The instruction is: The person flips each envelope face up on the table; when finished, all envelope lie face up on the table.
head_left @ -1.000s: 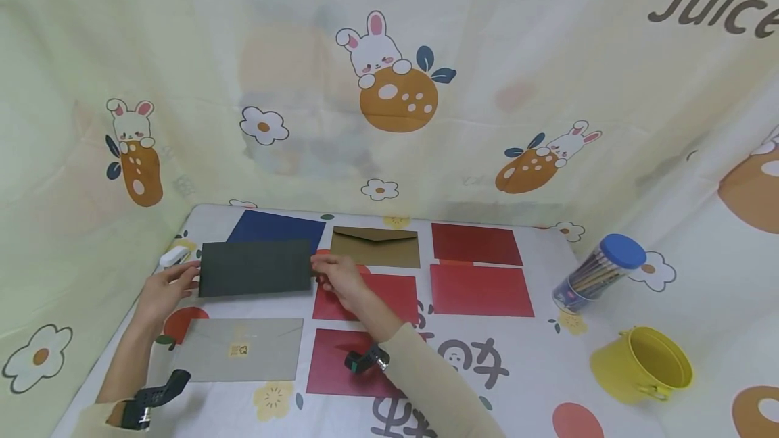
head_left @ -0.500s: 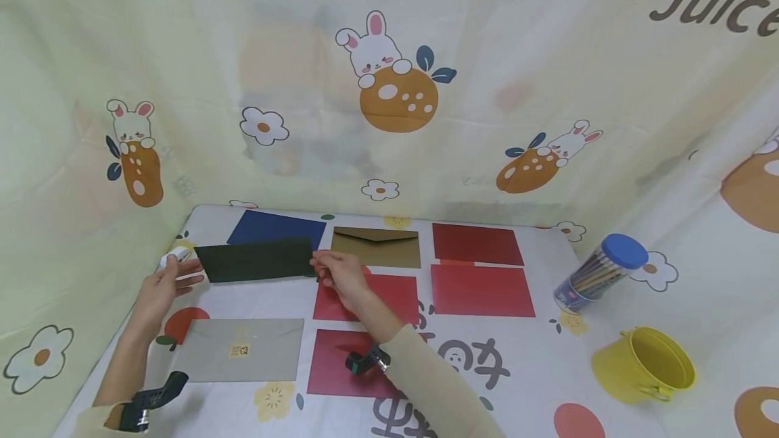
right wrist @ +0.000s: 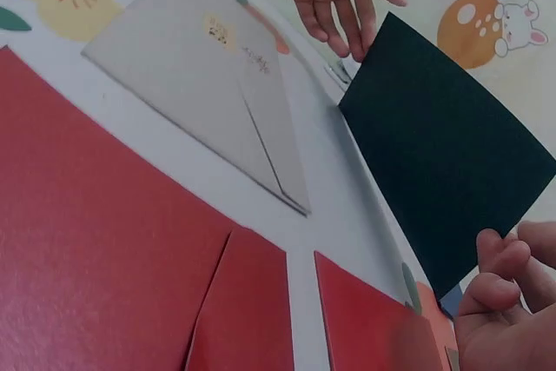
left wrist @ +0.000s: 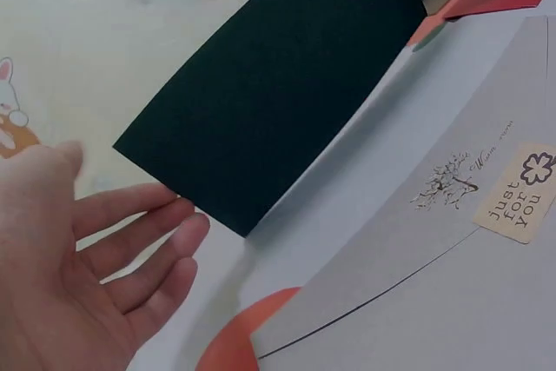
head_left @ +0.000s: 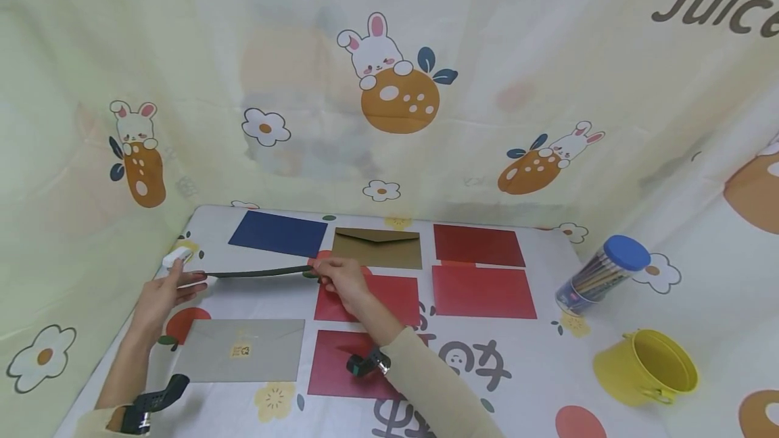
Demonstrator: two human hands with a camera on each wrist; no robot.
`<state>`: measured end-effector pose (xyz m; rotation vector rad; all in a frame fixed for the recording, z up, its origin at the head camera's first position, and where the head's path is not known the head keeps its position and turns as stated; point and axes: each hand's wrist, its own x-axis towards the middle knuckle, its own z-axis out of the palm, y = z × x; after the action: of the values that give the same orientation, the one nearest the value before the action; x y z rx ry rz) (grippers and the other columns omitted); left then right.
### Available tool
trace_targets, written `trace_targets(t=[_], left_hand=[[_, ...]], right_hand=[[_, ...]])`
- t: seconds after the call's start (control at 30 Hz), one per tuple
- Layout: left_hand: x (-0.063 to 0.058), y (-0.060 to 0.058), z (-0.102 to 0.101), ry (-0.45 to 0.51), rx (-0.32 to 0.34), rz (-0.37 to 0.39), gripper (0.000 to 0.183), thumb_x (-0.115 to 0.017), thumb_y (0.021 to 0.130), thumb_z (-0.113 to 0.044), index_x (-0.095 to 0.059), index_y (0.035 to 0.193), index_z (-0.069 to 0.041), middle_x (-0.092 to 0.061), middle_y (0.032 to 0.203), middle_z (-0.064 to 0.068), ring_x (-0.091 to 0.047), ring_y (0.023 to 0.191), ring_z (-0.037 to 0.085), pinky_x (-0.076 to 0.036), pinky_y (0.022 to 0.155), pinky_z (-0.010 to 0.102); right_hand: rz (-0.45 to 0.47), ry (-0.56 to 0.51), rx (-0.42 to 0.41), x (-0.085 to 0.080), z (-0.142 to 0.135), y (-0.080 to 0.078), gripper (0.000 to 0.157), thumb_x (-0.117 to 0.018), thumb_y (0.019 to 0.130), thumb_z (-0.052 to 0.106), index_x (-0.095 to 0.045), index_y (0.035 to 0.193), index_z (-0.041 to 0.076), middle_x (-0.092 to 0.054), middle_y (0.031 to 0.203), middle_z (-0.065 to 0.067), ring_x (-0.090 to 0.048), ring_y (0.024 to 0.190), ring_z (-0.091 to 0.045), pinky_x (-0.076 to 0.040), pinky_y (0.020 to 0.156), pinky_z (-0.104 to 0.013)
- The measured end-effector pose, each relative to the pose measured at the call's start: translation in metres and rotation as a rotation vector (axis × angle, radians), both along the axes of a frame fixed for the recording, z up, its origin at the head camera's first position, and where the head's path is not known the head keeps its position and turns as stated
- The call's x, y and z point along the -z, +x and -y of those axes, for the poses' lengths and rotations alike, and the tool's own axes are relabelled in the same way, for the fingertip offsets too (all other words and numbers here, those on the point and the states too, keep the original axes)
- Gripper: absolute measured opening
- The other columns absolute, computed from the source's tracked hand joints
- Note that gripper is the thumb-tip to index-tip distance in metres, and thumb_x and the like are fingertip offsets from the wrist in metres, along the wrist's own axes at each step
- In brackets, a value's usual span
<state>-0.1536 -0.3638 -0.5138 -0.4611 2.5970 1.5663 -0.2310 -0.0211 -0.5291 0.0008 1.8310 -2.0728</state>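
Note:
A dark green envelope point(head_left: 262, 272) is held level above the left back of the table, nearly edge-on in the head view. Its broad face fills the middle of the left wrist view. My right hand point(head_left: 342, 281) pinches its right end between thumb and fingers point(right wrist: 493, 293). At the opposite end, my left hand point(left wrist: 104, 267) has its fingertips right at the short edge, fingers extended and thumb apart. Beneath and nearer lies a grey envelope point(head_left: 268, 360) with a "just for you" label. Behind is a blue envelope point(head_left: 280, 234).
A gold envelope point(head_left: 375, 253) lies at the back middle. Several red envelopes point(head_left: 483, 291) lie around the middle and right. A blue-lidded clear jar point(head_left: 593, 279) of thin sticks and a yellow bucket point(head_left: 627, 367) stand at right. A small white object point(head_left: 176, 257) lies by my left hand.
The dark green envelope has tipped from facing the head camera to nearly edge-on, uncovering more of the blue envelope. My left fingers have spread and the thumb has lifted; my right hand stays put.

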Motion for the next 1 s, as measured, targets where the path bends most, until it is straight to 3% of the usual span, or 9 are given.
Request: trace_targets(t=[0.1,0.27,0.33,0.43,0.5,0.73,1.0], left_hand=[[0.004,0.002,0.002,-0.044,0.014,-0.010,0.080,-0.036,0.101,-0.065,-0.055,0.141,0.001,-0.062,0.134,0.023,-0.068,0.112,0.020,-0.054,0.094,0.028],[0.009,0.008,0.004,-0.082,0.028,-0.008,0.066,-0.052,0.101,-0.052,-0.055,0.142,-0.001,-0.058,0.138,0.025,-0.054,0.127,0.041,-0.044,0.106,0.056],[0.011,0.010,0.004,-0.100,0.041,-0.023,0.060,-0.057,0.101,-0.046,-0.057,0.141,-0.002,-0.057,0.140,0.026,-0.052,0.126,0.041,-0.049,0.100,0.047],[0.014,0.010,0.003,-0.145,0.058,-0.065,0.049,-0.061,0.101,-0.033,-0.059,0.138,-0.001,-0.060,0.136,0.026,-0.060,0.118,0.038,-0.054,0.085,0.023],[0.018,0.008,0.002,-0.208,0.068,-0.087,0.042,-0.065,0.100,-0.024,-0.062,0.135,-0.001,-0.064,0.129,0.026,-0.066,0.109,0.036,-0.053,0.074,0.017],[0.032,0.004,0.000,-0.367,0.107,-0.089,0.039,-0.069,0.094,-0.010,-0.062,0.131,0.000,-0.070,0.116,0.023,-0.066,0.105,0.040,-0.055,0.084,0.050],[0.035,0.003,-0.002,-0.408,0.094,-0.108,0.038,-0.068,0.094,-0.007,-0.062,0.130,0.003,-0.070,0.112,0.023,-0.067,0.100,0.038,-0.057,0.083,0.049]], right_hand=[[-0.005,0.048,-0.007,0.001,0.000,0.000,0.022,-0.073,0.092,0.014,-0.076,0.110,0.001,-0.074,0.092,-0.010,-0.054,0.068,-0.012,-0.046,0.057,-0.017],[-0.056,0.128,-0.054,0.004,0.001,0.000,0.023,-0.073,0.091,0.011,-0.075,0.111,0.000,-0.071,0.086,-0.003,-0.054,0.068,-0.014,-0.045,0.059,-0.021],[-0.106,0.181,-0.083,0.005,0.002,0.001,0.024,-0.073,0.090,0.008,-0.074,0.112,-0.001,-0.072,0.087,-0.003,-0.055,0.068,-0.014,-0.045,0.059,-0.022],[-0.196,0.302,-0.128,0.008,0.003,0.001,0.027,-0.074,0.089,0.006,-0.071,0.115,0.002,-0.073,0.090,-0.002,-0.061,0.073,-0.011,-0.049,0.063,-0.022],[-0.262,0.399,-0.154,0.011,0.004,0.002,0.032,-0.075,0.088,0.006,-0.069,0.119,0.004,-0.073,0.090,-0.002,-0.065,0.079,-0.009,-0.051,0.068,-0.022],[-0.423,0.668,-0.231,0.019,0.007,0.001,0.044,-0.079,0.086,0.011,-0.063,0.127,0.010,-0.073,0.088,0.005,-0.067,0.084,-0.007,-0.052,0.080,-0.025],[-0.494,0.796,-0.248,0.015,0.012,0.004,0.046,-0.079,0.087,0.012,-0.063,0.130,0.012,-0.069,0.087,0.007,-0.064,0.082,-0.006,-0.051,0.075,-0.023]])
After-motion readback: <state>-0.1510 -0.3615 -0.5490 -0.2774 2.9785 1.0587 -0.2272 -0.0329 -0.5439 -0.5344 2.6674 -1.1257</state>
